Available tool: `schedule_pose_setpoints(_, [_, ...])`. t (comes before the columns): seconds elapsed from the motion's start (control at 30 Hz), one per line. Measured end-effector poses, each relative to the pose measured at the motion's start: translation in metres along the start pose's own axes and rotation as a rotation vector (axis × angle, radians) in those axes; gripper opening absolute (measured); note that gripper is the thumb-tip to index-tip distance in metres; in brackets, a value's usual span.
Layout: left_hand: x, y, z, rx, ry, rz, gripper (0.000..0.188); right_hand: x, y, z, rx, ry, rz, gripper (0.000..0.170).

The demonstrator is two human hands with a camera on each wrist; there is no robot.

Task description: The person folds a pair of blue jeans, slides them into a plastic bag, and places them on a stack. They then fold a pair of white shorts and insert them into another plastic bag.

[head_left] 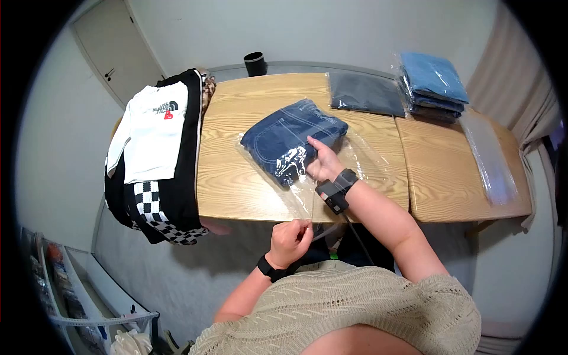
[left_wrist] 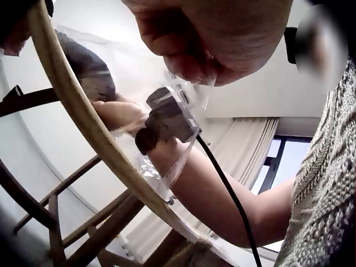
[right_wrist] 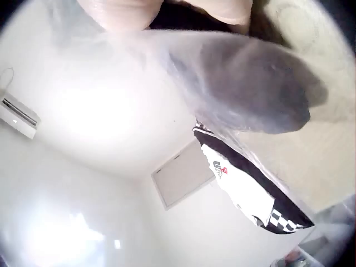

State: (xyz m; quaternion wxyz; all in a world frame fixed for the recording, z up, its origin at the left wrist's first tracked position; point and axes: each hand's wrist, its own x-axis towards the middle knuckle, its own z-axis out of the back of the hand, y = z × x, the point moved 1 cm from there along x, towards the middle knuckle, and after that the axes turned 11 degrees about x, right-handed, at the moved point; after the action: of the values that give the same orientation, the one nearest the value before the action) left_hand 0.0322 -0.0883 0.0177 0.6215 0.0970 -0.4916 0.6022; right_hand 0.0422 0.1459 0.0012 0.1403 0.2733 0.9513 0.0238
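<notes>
Folded dark blue jeans [head_left: 290, 133] lie inside a clear plastic bag [head_left: 296, 198] on the table, the bag's loose end reaching the near edge. My left hand [head_left: 290, 242], just off that edge, pinches the end of the bag between thumb and curled fingers. My right hand [head_left: 324, 164] holds the near right side of the jeans, thumb on top and the other fingers partly hidden. Dark denim shows between its thumb and fingers in the right wrist view. In the left wrist view, clear film overlaps the right wrist with its strapped camera [left_wrist: 167, 117].
A bagged dark garment [head_left: 367, 94] lies at the back, beside a stack of bagged jeans [head_left: 432, 83]. Flat clear bags [head_left: 488, 157] lie on the right. At left are a white printed shirt [head_left: 157, 133] and black-and-checkered clothing [head_left: 151, 204]. A black bin [head_left: 255, 64] stands behind the table.
</notes>
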Motion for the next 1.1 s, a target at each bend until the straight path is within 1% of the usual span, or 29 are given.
schedule_pose_setpoints(0.03, [-0.003,0.003,0.002,0.009,0.004,0.019,0.013,0.002,-0.003,-0.005,-0.037,0.097,-0.102,0.027])
schedule_pose_setpoints(0.07, [-0.005,0.006,0.004,0.017,0.007,0.039,0.013,0.001,-0.006,-0.005,-0.074,-0.024,0.002,0.025])
schedule_pose_setpoints(0.1, [-0.006,0.007,0.008,0.028,0.002,0.043,0.013,0.001,-0.004,-0.005,-0.112,0.009,-0.05,0.022])
schedule_pose_setpoints(0.2, [-0.009,0.008,0.016,0.024,-0.032,0.068,0.014,0.004,-0.003,0.003,-0.168,0.007,-0.097,0.022])
schedule_pose_setpoints(0.27, [-0.012,0.01,0.022,-0.008,0.011,0.122,0.017,0.009,-0.003,0.012,-0.169,0.171,-0.219,0.022])
schedule_pose_setpoints(0.3, [-0.013,0.012,0.024,0.003,0.006,0.118,0.017,0.005,-0.009,0.007,-0.262,0.121,-0.211,0.02])
schedule_pose_setpoints(0.37, [-0.018,0.016,0.027,-0.047,0.023,0.172,0.021,0.008,-0.015,0.006,-0.338,0.027,-0.124,0.019])
schedule_pose_setpoints(0.4, [-0.019,0.017,0.03,-0.045,0.028,0.173,0.022,0.01,-0.018,0.004,-0.38,-0.071,-0.045,0.022])
schedule_pose_setpoints(0.43, [-0.021,0.019,0.032,-0.047,0.042,0.158,0.024,0.011,-0.025,0.002,-0.372,-0.071,0.044,0.024])
schedule_pose_setpoints(0.5, [-0.021,0.021,0.036,-0.018,0.033,0.127,0.025,0.003,-0.034,-0.002,-0.477,-0.117,0.098,0.025])
schedule_pose_setpoints(0.6, [-0.024,0.023,0.048,0.025,0.078,0.11,0.025,-0.014,-0.041,-0.006,-0.525,-0.13,0.104,0.026])
schedule_pose_setpoints(0.63, [-0.025,0.022,0.054,0.016,0.086,0.111,0.025,-0.032,-0.044,-0.006,-0.542,-0.053,0.085,0.027])
schedule_pose_setpoints(0.7, [-0.03,0.023,0.068,0.051,0.207,0.183,0.031,-0.062,-0.041,0.033,-0.839,0.163,-0.058,0.038])
schedule_pose_setpoints(0.73, [-0.034,0.028,0.075,-0.023,0.204,0.183,0.044,-0.092,-0.043,0.027,-1.07,0.198,-0.192,0.04])
schedule_pose_setpoints(0.77, [-0.036,0.035,0.083,-0.067,0.178,0.159,0.053,-0.128,-0.041,0.007,-1.297,0.23,-0.341,0.042])
schedule_pose_setpoints(0.8, [-0.038,0.039,0.09,-0.081,0.155,0.205,0.048,-0.154,-0.029,-0.011,-1.395,0.45,-0.494,0.043])
schedule_pose_setpoints(0.83, [-0.038,0.047,0.096,0.015,0.1,0.207,0.039,-0.175,-0.013,-0.028,-1.472,0.682,-0.65,0.043])
schedule_pose_setpoints(0.87, [-0.048,0.059,0.098,-0.021,0.035,0.366,0.03,-0.187,0.002,-0.044,-1.447,0.63,-0.649,0.036])
schedule_pose_setpoints(0.9, [-0.039,0.062,0.1,-0.031,-0.045,0.409,0.023,-0.193,0.017,-0.057,-1.421,0.582,-0.644,0.03])
schedule_pose_setpoints(0.93, [-0.029,0.069,0.102,-0.054,-0.026,0.564,0.022,-0.193,0.035,-0.067,-1.433,0.442,-0.539,0.028])
schedule_pose_setpoints(0.97, [-0.01,0.071,0.1,-0.006,-0.009,0.633,0.025,-0.187,0.055,-0.074,-1.44,0.305,-0.429,0.027])
schedule_pose_setpoints(1.03, [0.011,0.096,0.092,-0.092,0.084,0.86,0.032,-0.153,0.096,-0.088,-1.719,0.224,-0.2,0.028])
schedule_pose_setpoints(1.07, [0.026,0.1,0.087,-0.094,0.082,0.85,0.032,-0.132,0.106,-0.078,-1.609,0.108,-0.029,0.034])
schedule_pose_setpoints(1.1, [0.04,0.104,0.082,-0.214,0.18,1.029,0.039,-0.108,0.11,-0.063,-1.488,-0.001,0.138,0.039])
